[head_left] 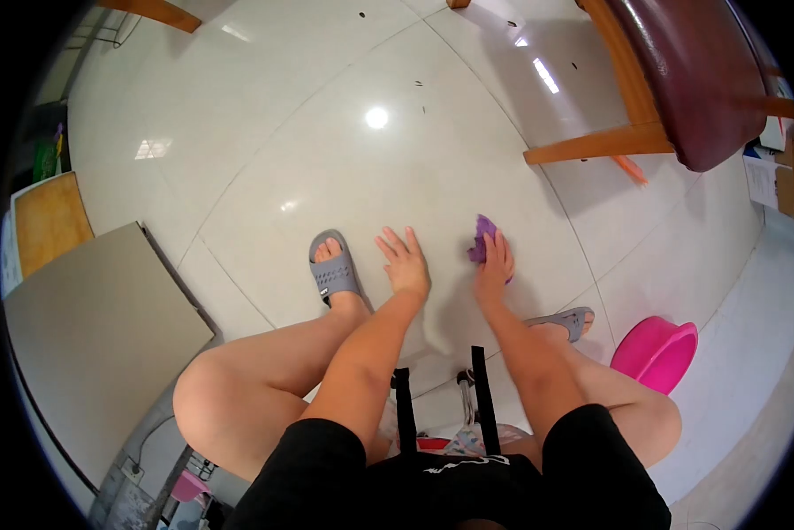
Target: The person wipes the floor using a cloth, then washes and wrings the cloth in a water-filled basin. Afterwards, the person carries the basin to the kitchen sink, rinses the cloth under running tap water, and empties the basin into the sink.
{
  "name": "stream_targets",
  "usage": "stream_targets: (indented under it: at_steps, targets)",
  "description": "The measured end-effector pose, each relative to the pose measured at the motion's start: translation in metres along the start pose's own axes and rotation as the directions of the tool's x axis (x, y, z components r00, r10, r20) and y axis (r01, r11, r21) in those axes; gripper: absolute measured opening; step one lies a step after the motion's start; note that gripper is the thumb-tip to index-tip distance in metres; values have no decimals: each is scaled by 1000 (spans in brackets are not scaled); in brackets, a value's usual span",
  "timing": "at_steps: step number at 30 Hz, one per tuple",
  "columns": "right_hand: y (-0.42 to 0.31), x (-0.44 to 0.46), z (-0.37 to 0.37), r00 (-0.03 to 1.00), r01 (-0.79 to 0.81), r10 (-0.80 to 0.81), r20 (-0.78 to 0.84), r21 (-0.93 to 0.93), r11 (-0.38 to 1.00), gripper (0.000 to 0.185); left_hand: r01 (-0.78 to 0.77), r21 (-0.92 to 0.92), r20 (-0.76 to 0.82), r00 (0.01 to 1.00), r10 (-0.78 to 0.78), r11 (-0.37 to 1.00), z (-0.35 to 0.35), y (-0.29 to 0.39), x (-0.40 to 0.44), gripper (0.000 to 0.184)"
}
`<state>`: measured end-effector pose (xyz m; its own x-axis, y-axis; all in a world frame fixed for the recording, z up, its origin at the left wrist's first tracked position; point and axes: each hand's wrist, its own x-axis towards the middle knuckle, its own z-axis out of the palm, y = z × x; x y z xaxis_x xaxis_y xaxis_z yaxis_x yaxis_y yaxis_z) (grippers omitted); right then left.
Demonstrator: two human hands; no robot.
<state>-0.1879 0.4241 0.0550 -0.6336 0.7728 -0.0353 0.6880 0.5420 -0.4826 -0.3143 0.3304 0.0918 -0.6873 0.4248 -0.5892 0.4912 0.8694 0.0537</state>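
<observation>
A crumpled purple cloth (482,237) lies against the glossy tiled floor (326,168), partly hidden under my right hand (495,268). The fingers of that hand are closed over the cloth, and a bit of purple shows at its far side too. To the left, my left hand (404,262) is over the tiles with its fingers spread and nothing in it. It is beside my left foot in a grey slipper (333,276). Near my right forearm is the other grey slipper (573,323).
A pink basin (657,355) stands at the right. A chair with a maroon seat (684,79) and a wooden leg (604,143) is at the upper right, an orange item (631,170) by it. Small dark specks dot the far tiles. A grey panel (105,327) is at the left.
</observation>
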Motion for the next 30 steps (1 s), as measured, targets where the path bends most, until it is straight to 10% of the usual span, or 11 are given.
stream_targets:
  at_steps: [2,6,8,12,17,22,28,30]
  targets:
    - [-26,-23,21,917,-350,347,-199,21,937,58,26,-16,12,1000,-26,1000,-5,2,-1,68]
    - [-74,-20,39,889,-421,419,-187,30,907,59,16,-33,24,1000,-16,999,-6,0,1,68]
    - [-79,-7,37,1000,-15,12,23,168,986,51,-9,-94,34,999,12,996,-2,-5,2,71]
    - [-50,43,19,861,433,-465,206,186,882,40,-38,15,-17,999,38,999,6,-4,3,99]
    - [-31,96,7,890,422,-412,193,-10,907,37,10,160,51,999,-18,987,5,-2,5,120]
    - [3,62,-1,1000,-29,29,-3,-73,997,38,28,149,54,998,-36,988,2,0,5,117]
    - [-21,-39,5,998,-60,44,49,395,917,49,-19,-6,36,999,19,1000,-22,-4,-14,88]
    - [-28,-44,0,708,-675,462,534,704,219,38,-59,-6,11,998,59,998,-27,-12,-15,89]
